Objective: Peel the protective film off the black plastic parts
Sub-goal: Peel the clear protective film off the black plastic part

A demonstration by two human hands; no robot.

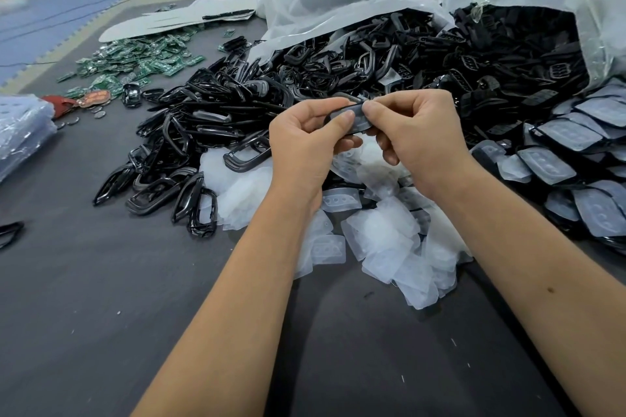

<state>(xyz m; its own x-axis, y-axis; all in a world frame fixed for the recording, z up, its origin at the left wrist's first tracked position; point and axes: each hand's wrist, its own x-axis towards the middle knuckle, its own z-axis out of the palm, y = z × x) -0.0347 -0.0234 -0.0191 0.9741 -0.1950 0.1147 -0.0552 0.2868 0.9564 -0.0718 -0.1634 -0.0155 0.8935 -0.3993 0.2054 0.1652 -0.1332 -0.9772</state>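
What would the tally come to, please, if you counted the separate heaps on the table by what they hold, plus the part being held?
Black frames heap: 1
Green circuit boards heap: 1
Peeled clear films heap: 1
Film-covered black parts heap: 1
Black part held by left hand and right hand: 1
Total: 5

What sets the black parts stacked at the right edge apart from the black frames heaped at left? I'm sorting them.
The parts at the right edge are solid panels, each with cloudy film on its face; the frames at left are open loops, glossy and bare. The right ones overlap in rows; the left ones lie tangled. Both are black plastic on the grey table.
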